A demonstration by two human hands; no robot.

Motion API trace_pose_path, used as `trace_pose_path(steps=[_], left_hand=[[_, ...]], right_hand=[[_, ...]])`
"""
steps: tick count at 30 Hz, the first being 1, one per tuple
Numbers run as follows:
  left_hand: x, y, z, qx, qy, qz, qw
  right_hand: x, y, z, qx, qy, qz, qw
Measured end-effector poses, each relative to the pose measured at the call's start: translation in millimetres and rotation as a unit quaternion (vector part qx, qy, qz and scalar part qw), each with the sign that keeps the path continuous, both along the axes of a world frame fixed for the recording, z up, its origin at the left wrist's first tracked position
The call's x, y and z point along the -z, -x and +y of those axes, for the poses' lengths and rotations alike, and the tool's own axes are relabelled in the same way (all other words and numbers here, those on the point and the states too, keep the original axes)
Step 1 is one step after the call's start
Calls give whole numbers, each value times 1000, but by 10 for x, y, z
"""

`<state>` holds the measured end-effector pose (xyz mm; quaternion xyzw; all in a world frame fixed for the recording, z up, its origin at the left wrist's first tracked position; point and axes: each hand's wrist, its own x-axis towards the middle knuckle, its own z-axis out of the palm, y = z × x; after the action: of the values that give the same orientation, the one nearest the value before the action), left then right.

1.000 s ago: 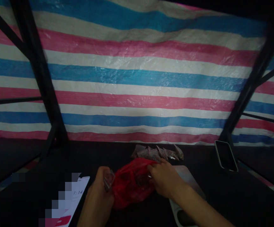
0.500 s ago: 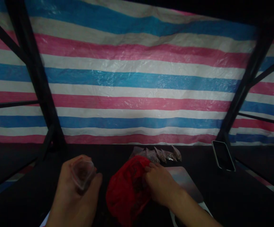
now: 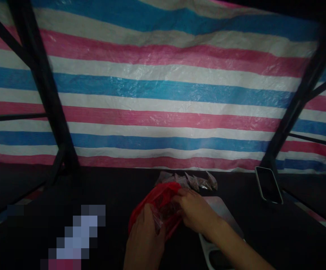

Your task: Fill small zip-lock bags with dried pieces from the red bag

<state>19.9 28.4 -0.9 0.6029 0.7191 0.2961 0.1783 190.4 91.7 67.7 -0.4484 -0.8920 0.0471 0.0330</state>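
Note:
A red plastic bag point(image 3: 141, 207) stands on the black table with its mouth facing up and dark contents inside. My left hand point(image 3: 146, 240) is closed on a small clear plastic bag point(image 3: 157, 218) at the near side of the red bag's mouth. What fills the clear bag is hard to make out. On the right side my right hand point(image 3: 193, 210) grips the red bag's rim, its fingertips partly hidden inside. Just behind the red bag lie several small clear packets point(image 3: 192, 183) with brownish contents.
Under my right forearm sits a flat scale-like device point(image 3: 219, 206) with a shiny plate, partly hidden. A phone point(image 3: 269, 185) lies at the right near a dark frame post point(image 3: 292, 112). A striped plastic sheet point(image 3: 165, 120) hangs behind. The lower left holds a pixelated patch.
My left hand has moved right with the small clear bag, from beside the red bag to its mouth. The red bag's mouth now shows wider. My right hand stays at its rim.

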Motion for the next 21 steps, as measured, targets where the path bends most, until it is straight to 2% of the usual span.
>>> trace_pose_path(steps=[4, 10, 17, 21], left_hand=[[24, -4, -12, 12, 19, -3, 1000], [-63, -4, 11, 4, 2, -55, 998], [-60, 30, 54, 13, -40, -169, 985], [-54, 108, 42, 14, -86, -260, 962]], right_hand=[[-40, 20, -30, 23, -15, -26, 999], [-60, 82, -70, 37, -19, -56, 998], [22, 143, -161, 44, -4, -33, 998], [56, 177, -190, 51, -1, -12, 999]])
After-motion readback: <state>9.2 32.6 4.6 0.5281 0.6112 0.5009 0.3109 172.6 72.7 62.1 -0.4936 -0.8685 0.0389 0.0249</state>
